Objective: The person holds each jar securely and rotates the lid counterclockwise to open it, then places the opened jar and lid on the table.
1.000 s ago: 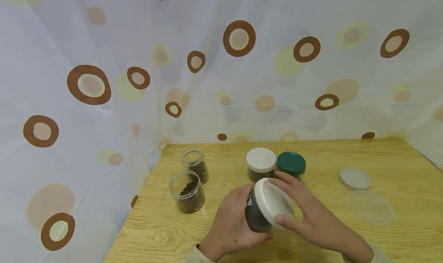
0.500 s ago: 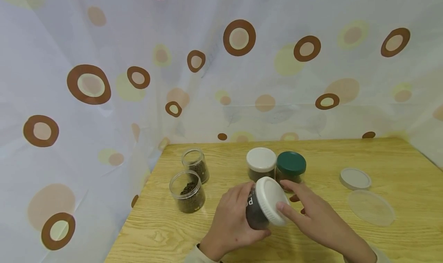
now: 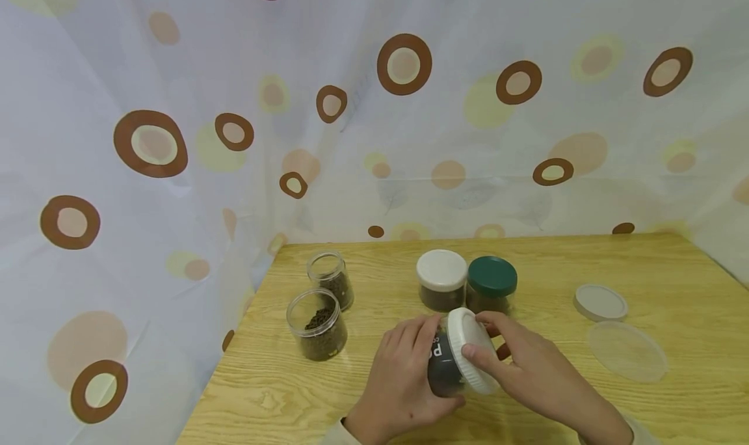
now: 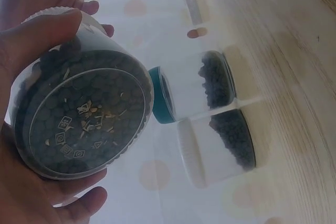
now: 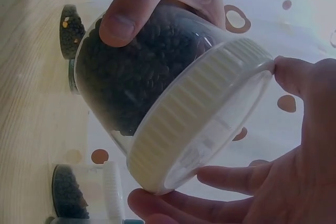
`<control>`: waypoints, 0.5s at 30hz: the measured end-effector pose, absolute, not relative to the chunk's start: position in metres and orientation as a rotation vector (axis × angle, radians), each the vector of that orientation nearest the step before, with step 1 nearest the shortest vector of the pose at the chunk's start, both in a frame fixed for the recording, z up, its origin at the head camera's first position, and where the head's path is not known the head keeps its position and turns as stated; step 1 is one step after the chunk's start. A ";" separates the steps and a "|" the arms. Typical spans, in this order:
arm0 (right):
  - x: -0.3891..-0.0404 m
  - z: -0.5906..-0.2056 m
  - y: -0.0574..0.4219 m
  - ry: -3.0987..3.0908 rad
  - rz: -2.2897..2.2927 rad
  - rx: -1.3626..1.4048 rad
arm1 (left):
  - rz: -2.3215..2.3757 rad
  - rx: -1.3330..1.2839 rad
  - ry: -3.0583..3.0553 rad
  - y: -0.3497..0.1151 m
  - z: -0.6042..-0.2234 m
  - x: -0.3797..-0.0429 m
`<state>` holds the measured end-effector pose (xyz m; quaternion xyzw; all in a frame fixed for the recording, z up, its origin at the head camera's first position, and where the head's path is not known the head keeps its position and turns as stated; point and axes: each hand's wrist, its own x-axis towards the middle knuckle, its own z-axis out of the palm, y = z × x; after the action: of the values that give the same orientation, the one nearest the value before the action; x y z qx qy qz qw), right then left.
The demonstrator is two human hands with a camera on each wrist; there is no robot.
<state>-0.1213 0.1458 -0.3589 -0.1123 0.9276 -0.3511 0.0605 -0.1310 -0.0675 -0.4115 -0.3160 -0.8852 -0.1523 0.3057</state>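
My left hand (image 3: 404,380) grips a clear jar (image 3: 446,367) above the table, tilted with its white lid (image 3: 473,354) facing right. Dark bean-like pieces fill much of the jar, and light flakes show at its base in the left wrist view. White lettering marks its side, partly covered by the left fingers. The right hand (image 3: 535,370) holds the lid by its ribbed rim, thumb on one side and fingertips opposite, as the right wrist view shows. The lid sits on the jar.
Behind the hands stand a white-lidded jar (image 3: 441,281) and a green-lidded jar (image 3: 493,277), side by side. Two lidless jars (image 3: 324,342) with dark contents are at left. A loose white lid (image 3: 600,303) and a translucent disc (image 3: 627,351) lie at right on the wooden table (image 3: 263,393).
The jar has shifted slightly right and tipped further, its lid turned more to the right. My right fingers loosened on the lid half a second ago and now hold its rim again.
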 end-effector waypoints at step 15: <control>-0.118 -0.363 0.153 2.835 -1.165 -0.780 | -0.471 -0.830 -2.369 -0.068 -0.413 -0.130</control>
<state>-0.1184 0.1534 -0.3631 -0.2466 0.8964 -0.3683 -0.0106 -0.1299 -0.0681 -0.4134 -0.3109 -0.8878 -0.1765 0.2898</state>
